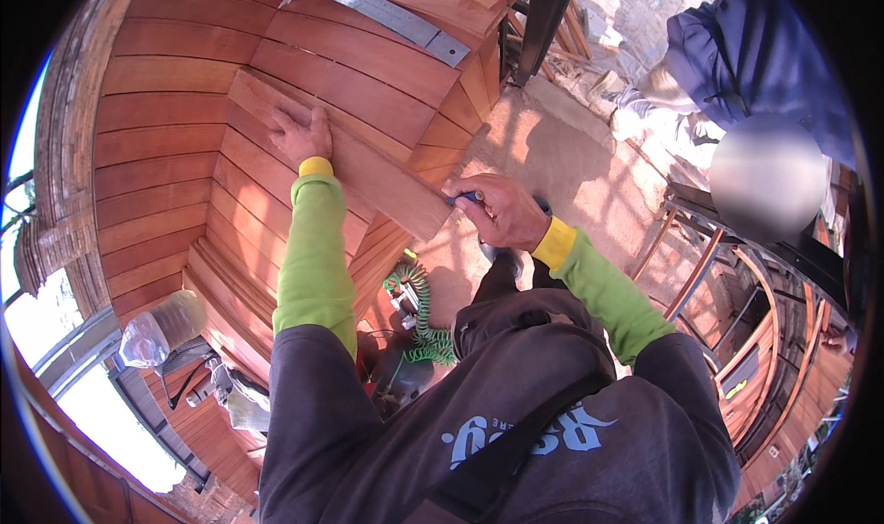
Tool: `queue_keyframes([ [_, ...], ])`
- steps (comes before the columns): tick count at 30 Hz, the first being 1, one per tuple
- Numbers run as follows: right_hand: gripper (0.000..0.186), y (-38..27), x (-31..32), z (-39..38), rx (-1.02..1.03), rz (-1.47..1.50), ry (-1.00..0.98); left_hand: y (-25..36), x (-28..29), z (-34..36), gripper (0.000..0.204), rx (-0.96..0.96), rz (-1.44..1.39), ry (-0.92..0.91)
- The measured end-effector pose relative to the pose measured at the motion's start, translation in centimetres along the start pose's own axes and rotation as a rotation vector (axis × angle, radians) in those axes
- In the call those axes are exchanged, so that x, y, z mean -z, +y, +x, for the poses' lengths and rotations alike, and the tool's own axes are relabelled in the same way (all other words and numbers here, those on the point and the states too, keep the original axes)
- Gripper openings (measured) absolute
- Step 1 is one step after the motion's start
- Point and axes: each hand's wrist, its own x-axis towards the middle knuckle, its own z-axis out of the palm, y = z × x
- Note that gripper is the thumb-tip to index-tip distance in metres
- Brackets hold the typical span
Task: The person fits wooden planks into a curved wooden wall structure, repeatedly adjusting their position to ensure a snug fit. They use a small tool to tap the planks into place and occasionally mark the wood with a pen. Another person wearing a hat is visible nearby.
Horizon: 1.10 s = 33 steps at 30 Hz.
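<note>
A loose reddish-brown wooden plank (378, 174) lies slantwise over the slatted wooden bench, its near right end reaching past the bench edge. My left hand (302, 135) rests on the plank's upper part, fingers spread and holding nothing. At the plank's right end, my right hand (505, 211) is closed around a small dark blue tool (468, 197), whose tip is at the plank's edge. Its exact kind is mostly hidden by the fingers. Beyond the plank lies a metal try square (396, 22) with a turquoise handle on the slats.
Below the bench are a coiled green air hose (422, 308) and a dark rounded tank (402, 377). A plastic bottle (166, 329) stands at left. Another person in blue clothing (764, 64) is at upper right, near dark metal framing (737, 225) and curved wooden strips.
</note>
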Motion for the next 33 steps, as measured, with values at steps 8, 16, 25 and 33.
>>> queue_keyframes([
  [8, 0.013, 0.2, -0.7, 3.5, 0.088, -0.108, -0.163, -0.2, -0.2, -0.1, 0.086, 0.021, 0.0, 0.034],
  [16, 0.014, 0.5, -3.5, 10.9, 0.054, -0.134, -0.184, -0.3, -0.6, 0.0, 0.081, 0.019, -0.008, 0.06],
  [25, 0.007, -0.4, 0.3, 2.0, 0.002, -0.178, -0.301, -0.5, -0.4, 0.0, 0.081, 0.001, 0.008, 0.073],
  [33, 0.008, -1.3, 0.6, 3.3, -0.061, -0.068, -0.231, -0.2, -0.6, -0.4, 0.079, 0.0, -0.017, 0.07],
])
